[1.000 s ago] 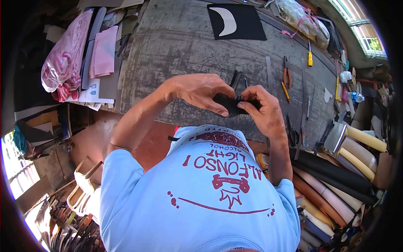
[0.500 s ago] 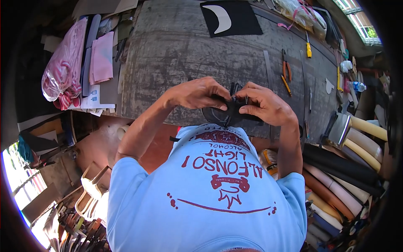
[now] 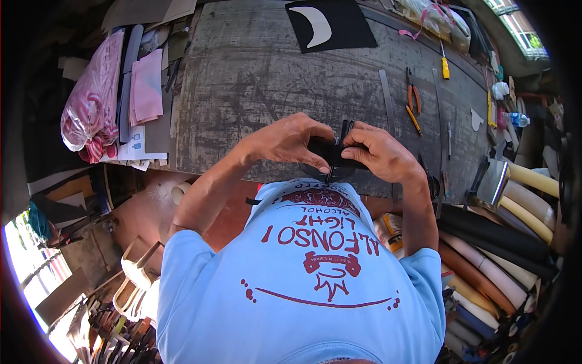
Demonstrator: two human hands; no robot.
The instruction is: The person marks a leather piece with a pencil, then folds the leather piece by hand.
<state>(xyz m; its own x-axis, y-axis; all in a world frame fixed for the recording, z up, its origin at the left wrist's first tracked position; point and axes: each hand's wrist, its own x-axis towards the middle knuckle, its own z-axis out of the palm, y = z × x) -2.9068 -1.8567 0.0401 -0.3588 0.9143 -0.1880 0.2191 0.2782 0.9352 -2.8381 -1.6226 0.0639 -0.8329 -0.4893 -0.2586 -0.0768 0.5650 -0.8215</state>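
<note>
Left hand (image 3: pixel 288 141) pinches one side of a curved black piece with narrow dark strips (image 3: pixel 321 148); right hand (image 3: pixel 383 153) grips the other, likely for opposed support. Piece sits between them at the near edge of the scuffed grey worktable (image 3: pixel 242 79), presumably for close sight. Orange-handled pliers (image 3: pixel 414 97) lie apart, rightward, apparently within reach.

Yellow-handled screwdriver (image 3: pixel 445 68), pinkish cloth (image 3: pixel 146 87), probably black-and-white crescent sheet (image 3: pixel 350 29)
</note>
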